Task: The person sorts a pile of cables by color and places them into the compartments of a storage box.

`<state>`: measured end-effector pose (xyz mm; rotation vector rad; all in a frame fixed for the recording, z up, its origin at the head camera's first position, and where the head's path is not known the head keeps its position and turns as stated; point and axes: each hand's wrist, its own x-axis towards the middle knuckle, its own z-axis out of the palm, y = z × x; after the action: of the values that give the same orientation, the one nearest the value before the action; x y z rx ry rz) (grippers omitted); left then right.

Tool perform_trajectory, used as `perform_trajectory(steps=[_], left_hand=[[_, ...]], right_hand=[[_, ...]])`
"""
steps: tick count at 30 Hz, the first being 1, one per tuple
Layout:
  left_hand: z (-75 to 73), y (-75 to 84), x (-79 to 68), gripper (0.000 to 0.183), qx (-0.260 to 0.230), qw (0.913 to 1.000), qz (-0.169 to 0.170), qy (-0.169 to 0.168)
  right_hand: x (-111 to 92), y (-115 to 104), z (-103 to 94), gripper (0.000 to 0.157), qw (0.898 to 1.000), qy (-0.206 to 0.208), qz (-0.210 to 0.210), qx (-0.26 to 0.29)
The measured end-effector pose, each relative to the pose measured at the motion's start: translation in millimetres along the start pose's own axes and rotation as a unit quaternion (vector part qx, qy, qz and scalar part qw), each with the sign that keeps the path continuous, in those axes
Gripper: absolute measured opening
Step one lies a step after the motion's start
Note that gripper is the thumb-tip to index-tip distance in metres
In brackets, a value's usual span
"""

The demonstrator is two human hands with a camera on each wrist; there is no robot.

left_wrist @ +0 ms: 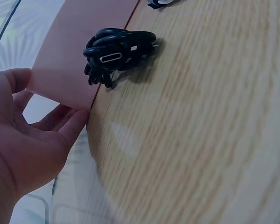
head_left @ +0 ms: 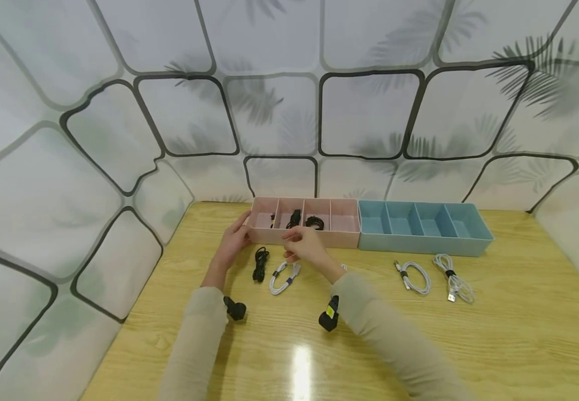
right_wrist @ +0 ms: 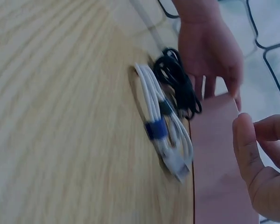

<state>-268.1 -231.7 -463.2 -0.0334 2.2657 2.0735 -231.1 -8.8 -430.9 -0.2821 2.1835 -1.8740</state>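
My left hand [head_left: 233,240] grips the left end of a pink divided box [head_left: 304,236], thumb and fingers at its corner. In front of the box's middle hovers my right hand [head_left: 308,246]. Its thumb and fingers are loosely bent, with nothing visible between them. Black cables lie inside the box: a barely visible one [head_left: 272,220] at the left, a bundle [head_left: 294,218] beside it and a coil [head_left: 314,223] in the third compartment. Before the box lie a bundled black cable [left_wrist: 116,53] and a white cable [right_wrist: 154,116] with a blue tie.
A blue divided box [head_left: 424,244] adjoins the pink one on the right. Two white cables, one coiled [head_left: 422,278] and one bundled [head_left: 452,278], lie before it. A bit of white cable [head_left: 344,267] shows by my right wrist. Patterned fabric [head_left: 279,111] rises behind the wooden table [head_left: 269,356].
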Motion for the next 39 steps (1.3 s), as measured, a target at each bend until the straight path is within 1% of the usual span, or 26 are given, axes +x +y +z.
perform_trajectory(steps=[3, 5, 8, 12, 15, 20, 24, 29, 33, 36, 39], left_hand=[[-0.5, -1.0, 0.7, 0.053, -0.002, 1.0, 0.003, -0.001], [-0.6, -1.0, 0.7, 0.052, -0.001, 1.0, 0.006, -0.002], [-1.8, -1.8, 1.1, 0.052, 0.001, 1.0, 0.007, -0.007], [-3.8, -2.2, -1.7, 0.052, 0.002, 0.9999, 0.002, -0.014], [-4.5, -2.7, -3.8, 0.052, -0.003, 0.9998, -0.001, -0.018], [-4.2, -2.1, -4.1, 0.052, -0.001, 0.9998, -0.002, -0.018], [-3.7, -1.0, -3.3, 0.052, 0.004, 0.9999, -0.002, -0.016], [-4.6, -1.6, -3.5, 0.052, 0.003, 0.9998, 0.0, -0.021], [-5.1, -1.5, -3.3, 0.052, -0.002, 0.9998, 0.005, -0.021], [-5.0, -1.3, -3.1, 0.052, -0.004, 0.9998, 0.005, -0.02], [-5.2, -2.0, -2.3, 0.052, -0.001, 0.9997, 0.005, -0.023]], right_hand=[[0, 1, 16.1, 0.029, 1.0, -0.02, -0.012, -0.021], [0, 1, 25.9, 0.03, 0.998, -0.031, -0.021, -0.05], [-1, 1, 38.1, 0.028, 0.993, -0.044, -0.034, -0.103], [-1, 3, 50.5, 0.026, 0.983, -0.054, -0.051, -0.167], [-1, 7, 56.7, 0.026, 0.977, -0.052, -0.062, -0.197], [0, 10, 63.1, 0.028, 0.971, -0.039, -0.059, -0.227], [2, 10, 65.9, 0.026, 0.961, -0.028, -0.063, -0.267], [3, 12, 68.6, 0.023, 0.955, -0.03, -0.069, -0.285], [5, 13, 70.3, 0.024, 0.955, -0.022, -0.077, -0.285], [5, 14, 71.8, 0.026, 0.958, -0.007, -0.061, -0.281], [5, 14, 73.1, 0.025, 0.961, 0.002, -0.031, -0.274]])
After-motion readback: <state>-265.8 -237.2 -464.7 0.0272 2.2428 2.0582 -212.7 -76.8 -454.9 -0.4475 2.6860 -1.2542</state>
